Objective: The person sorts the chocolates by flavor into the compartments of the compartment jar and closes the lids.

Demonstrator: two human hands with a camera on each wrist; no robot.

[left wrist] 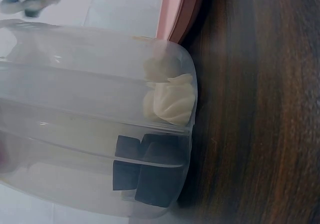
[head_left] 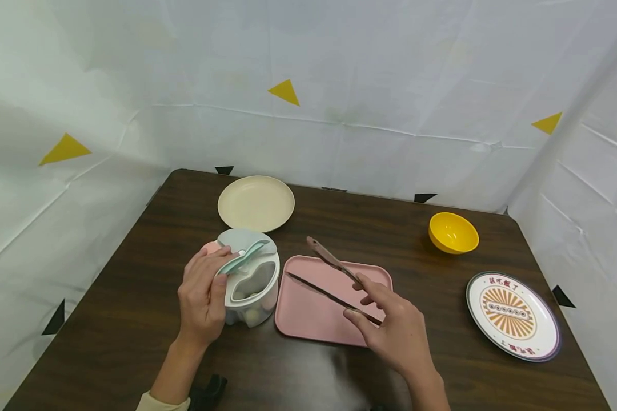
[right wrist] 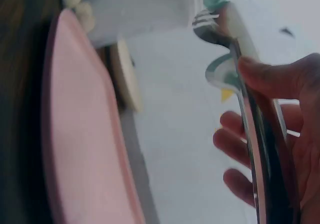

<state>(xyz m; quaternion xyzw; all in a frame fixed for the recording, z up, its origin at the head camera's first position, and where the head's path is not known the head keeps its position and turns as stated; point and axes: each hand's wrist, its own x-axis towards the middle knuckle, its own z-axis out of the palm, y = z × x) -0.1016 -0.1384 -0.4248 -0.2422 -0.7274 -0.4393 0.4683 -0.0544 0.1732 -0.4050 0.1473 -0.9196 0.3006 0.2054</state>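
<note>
My left hand [head_left: 204,288] grips the side of a translucent white compartment container [head_left: 252,288], thumb against its raised lid with the mint-green handle [head_left: 241,258]. Through the container wall [left wrist: 95,134] I see cream pieces [left wrist: 170,101] and dark cubes [left wrist: 150,169] in separate compartments. My right hand [head_left: 391,325] holds brown tongs [head_left: 334,262], their arms spread apart, over a pink tray [head_left: 313,317]. Close up, the tongs [right wrist: 250,129] lie under my fingers [right wrist: 275,79], with the pink tray [right wrist: 75,134] below.
A cream plate [head_left: 256,202] sits behind the container, a yellow bowl [head_left: 453,232] at the back right, and a patterned plate [head_left: 513,315] near the right edge. All rest on a dark wooden table [head_left: 133,319] enclosed by white sheets.
</note>
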